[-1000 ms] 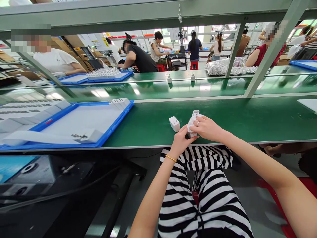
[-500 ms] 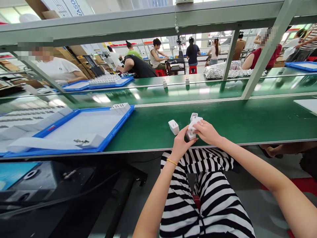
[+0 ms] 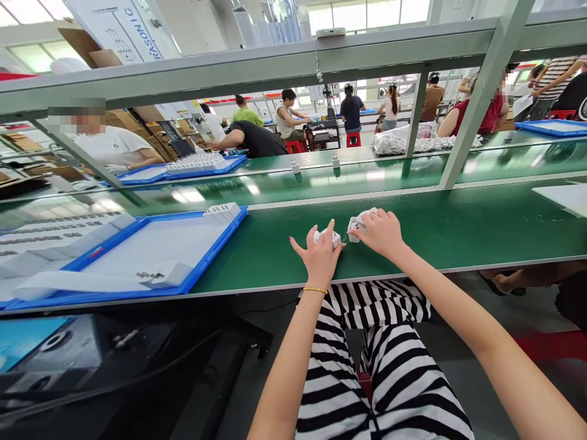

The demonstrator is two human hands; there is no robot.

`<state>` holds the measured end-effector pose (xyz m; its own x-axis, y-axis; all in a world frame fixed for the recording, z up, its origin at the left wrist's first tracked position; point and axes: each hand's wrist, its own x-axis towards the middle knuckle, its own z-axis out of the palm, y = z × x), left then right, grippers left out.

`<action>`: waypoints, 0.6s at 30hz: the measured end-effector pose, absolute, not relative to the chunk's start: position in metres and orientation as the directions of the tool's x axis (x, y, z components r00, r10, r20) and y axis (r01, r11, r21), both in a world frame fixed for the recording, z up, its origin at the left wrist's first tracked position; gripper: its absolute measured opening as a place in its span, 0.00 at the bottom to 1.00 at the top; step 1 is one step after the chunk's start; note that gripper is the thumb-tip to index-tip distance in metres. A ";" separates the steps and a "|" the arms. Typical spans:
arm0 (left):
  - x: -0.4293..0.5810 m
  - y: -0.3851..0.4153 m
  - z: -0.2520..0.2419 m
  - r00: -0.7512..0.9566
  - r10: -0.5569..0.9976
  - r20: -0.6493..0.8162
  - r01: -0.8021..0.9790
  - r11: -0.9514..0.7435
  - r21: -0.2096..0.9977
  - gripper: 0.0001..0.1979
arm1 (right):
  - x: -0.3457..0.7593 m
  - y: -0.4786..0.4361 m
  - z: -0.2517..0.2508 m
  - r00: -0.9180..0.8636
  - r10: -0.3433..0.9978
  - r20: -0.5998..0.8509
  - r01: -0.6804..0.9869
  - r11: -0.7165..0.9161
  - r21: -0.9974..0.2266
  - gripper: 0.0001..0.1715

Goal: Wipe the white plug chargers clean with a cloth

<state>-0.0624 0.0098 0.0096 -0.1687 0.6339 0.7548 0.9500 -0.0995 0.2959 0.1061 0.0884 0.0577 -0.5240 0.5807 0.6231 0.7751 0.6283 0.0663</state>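
Observation:
My left hand (image 3: 320, 255) rests on a white charger (image 3: 333, 237) that lies on the green belt (image 3: 458, 229), thumb and fingers partly spread around it. Just to its right, my right hand (image 3: 381, 232) is closed on a second white charger (image 3: 354, 226) wrapped in white film, held low over the belt. The two chargers almost touch. A gold bracelet sits on my left wrist.
A blue tray (image 3: 202, 263) with white sheets and a row of white chargers (image 3: 222, 211) lies at the left. Two chargers (image 3: 315, 164) stand on the far belt. A grey frame post (image 3: 472, 104) slants at right. Several people work at benches behind.
My left hand let go of the wrapped charger and moved left onto the loose one. My right hand lowered the wrapped charger toward the belt. The camera tilted up.

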 end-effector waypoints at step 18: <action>-0.041 0.002 -0.004 0.028 0.847 0.532 0.787 -0.346 0.510 0.24 | 0.104 0.083 0.064 -0.432 0.874 0.223 0.827 0.482 -0.290 0.18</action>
<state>-0.0413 0.0018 -0.0037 0.0277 0.8466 0.5315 0.7871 -0.3463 0.5105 0.1036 0.0831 0.0642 -0.4315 0.8742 0.2228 0.8268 0.4820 -0.2900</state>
